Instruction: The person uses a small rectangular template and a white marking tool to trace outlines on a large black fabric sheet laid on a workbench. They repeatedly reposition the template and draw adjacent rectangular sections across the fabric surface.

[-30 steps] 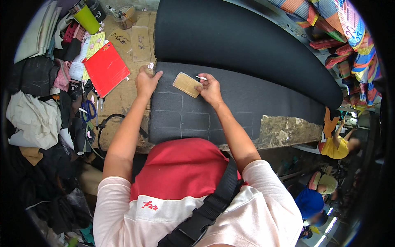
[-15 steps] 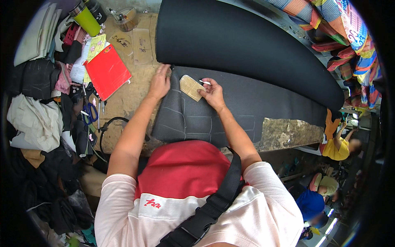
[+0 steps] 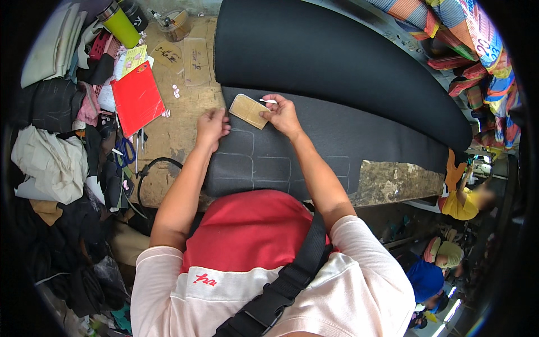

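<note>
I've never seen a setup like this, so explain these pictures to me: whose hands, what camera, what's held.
There is no machine: these are a person's two bare hands. Every picture comes from one wide fisheye camera on that person's head, looking down, so straight edges bend near the rim.

On the table lies dark cloth with pale lines on it, and a black roll beyond. A red book lies to the left.

The right hand holds a white stick, with its thumb on a brown card. The left hand is curled at the cloth's left edge; whether it grips is hard to tell.
</note>
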The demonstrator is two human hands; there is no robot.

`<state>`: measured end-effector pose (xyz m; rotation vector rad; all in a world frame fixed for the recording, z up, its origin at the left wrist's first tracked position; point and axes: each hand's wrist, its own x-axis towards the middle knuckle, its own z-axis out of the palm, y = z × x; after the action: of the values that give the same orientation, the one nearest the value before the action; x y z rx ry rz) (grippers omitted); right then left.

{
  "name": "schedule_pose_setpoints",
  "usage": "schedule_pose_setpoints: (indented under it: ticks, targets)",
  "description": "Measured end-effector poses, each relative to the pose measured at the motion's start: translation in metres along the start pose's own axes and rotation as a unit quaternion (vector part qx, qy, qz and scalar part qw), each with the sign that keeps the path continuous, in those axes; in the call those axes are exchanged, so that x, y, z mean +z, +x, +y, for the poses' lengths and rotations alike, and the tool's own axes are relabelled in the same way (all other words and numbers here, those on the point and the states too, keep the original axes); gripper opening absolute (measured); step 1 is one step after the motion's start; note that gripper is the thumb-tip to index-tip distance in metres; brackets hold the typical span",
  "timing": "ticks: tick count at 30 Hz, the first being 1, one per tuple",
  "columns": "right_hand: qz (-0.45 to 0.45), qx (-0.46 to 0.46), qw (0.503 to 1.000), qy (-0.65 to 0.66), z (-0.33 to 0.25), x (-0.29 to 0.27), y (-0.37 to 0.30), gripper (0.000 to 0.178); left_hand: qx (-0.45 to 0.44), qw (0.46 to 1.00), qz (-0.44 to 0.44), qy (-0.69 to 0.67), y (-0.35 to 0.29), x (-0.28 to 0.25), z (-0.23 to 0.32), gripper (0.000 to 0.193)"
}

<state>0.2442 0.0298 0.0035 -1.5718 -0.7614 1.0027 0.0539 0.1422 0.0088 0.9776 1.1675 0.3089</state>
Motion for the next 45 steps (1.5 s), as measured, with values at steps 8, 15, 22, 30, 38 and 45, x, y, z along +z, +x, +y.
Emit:
schedule_pose_setpoints:
  ticks: [8,15,22,30,38,45]
  targets:
    - [0.051,0.007,0.994,0.101,0.026,-0.007,-0.001,0.04,0.136,0.97,-0.201,-0.02,0.012,0.047,-0.038,0.033]
    - [0.031,0.006,0.991,0.13,0.02,-0.01,-0.001,0.04,0.171,0.964,-0.092,0.183,0.029,0.012,-0.044,0.054]
    - [-0.044,0.032,0.998,0.033,0.003,0.0,0.004,0.037,0.437,0.724,0.366,0.388,0.001,-0.052,0.011,0.043]
    - [-0.065,-0.208,0.905,-0.364,-0.015,0.027,0.016,0.034,0.509,0.705,-0.067,0.49,-0.077,0.018,-0.063,0.037]
    - [-0.029,-0.173,0.93,-0.322,-0.016,0.031,0.013,0.027,0.436,0.713,-0.019,0.548,-0.042,0.029,-0.051,0.063]
    - [0.04,-0.116,0.961,-0.249,-0.018,0.036,0.017,0.016,0.435,0.696,-0.007,0.571,-0.04,0.031,-0.057,0.064]
